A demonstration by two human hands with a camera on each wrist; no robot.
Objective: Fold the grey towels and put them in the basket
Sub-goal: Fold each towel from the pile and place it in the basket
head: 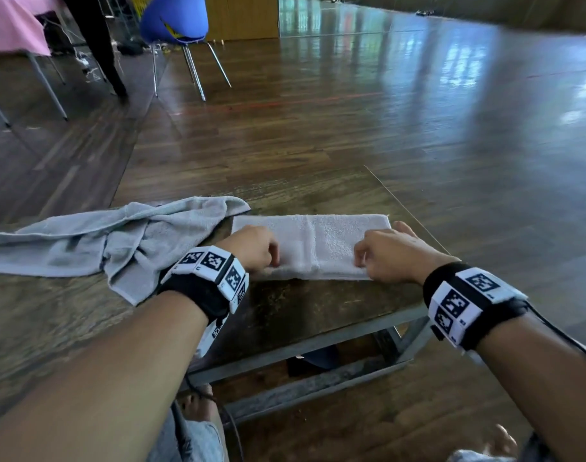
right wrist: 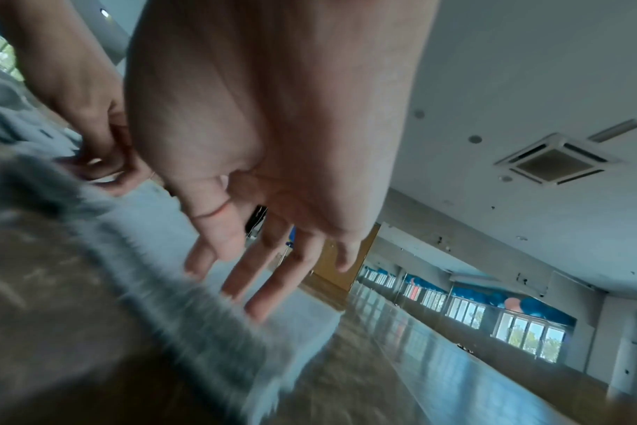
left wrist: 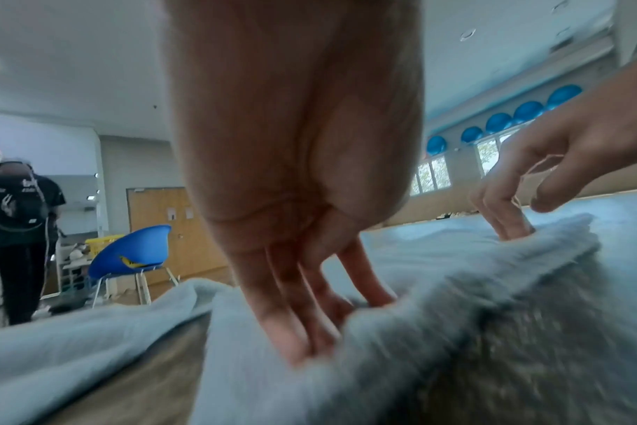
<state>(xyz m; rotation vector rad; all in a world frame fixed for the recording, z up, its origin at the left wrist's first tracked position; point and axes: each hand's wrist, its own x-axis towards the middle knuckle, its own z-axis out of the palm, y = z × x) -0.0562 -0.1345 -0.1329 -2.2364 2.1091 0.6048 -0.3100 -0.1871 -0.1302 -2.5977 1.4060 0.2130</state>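
Observation:
A grey towel (head: 318,241), folded into a long strip, lies across the right part of the low wooden table (head: 318,311). My left hand (head: 255,248) is at the strip's near left edge and pinches the cloth there; the pinch also shows in the right wrist view (right wrist: 99,149). My right hand (head: 388,255) rests on the near right end with its fingers (right wrist: 259,287) loosely straight on the towel (right wrist: 186,287). A second grey towel (head: 101,241) lies crumpled on the table to the left. No basket is in view.
The table's right edge (head: 415,221) runs just past my right hand. Beyond lies polished wood floor. A blue chair (head: 175,21), a standing person (head: 101,45) and a table with a pink cloth (head: 15,25) are at the far left.

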